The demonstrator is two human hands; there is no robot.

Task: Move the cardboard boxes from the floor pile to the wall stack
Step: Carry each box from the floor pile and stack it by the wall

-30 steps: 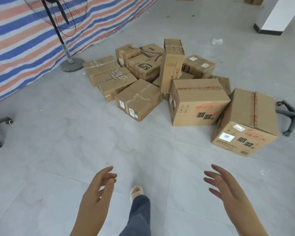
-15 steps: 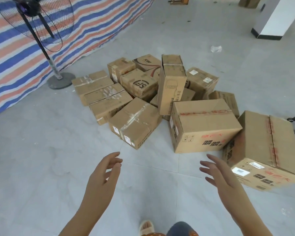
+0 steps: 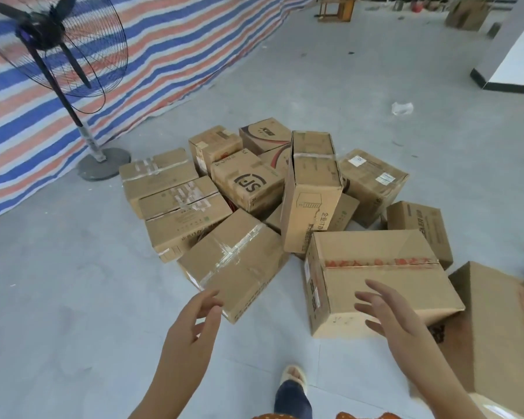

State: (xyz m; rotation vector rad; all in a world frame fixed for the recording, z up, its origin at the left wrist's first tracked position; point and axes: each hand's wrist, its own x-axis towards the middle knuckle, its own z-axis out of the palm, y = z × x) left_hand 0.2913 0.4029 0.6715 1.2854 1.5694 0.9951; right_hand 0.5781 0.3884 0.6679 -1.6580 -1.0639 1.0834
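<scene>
Bare floor (image 3: pixel 73 297) lies open left of the pile and in front of it, where the left hand (image 3: pixel 191 328) and right hand (image 3: pixel 387 319) hang with spread fingers. A narrow floor gap separates the taped box (image 3: pixel 236 264) from the red-taped box (image 3: pixel 375 279). An upright tall box (image 3: pixel 312 189) blocks the pile's middle; the fan (image 3: pixel 100 164) stands just beside its far-left edge
</scene>
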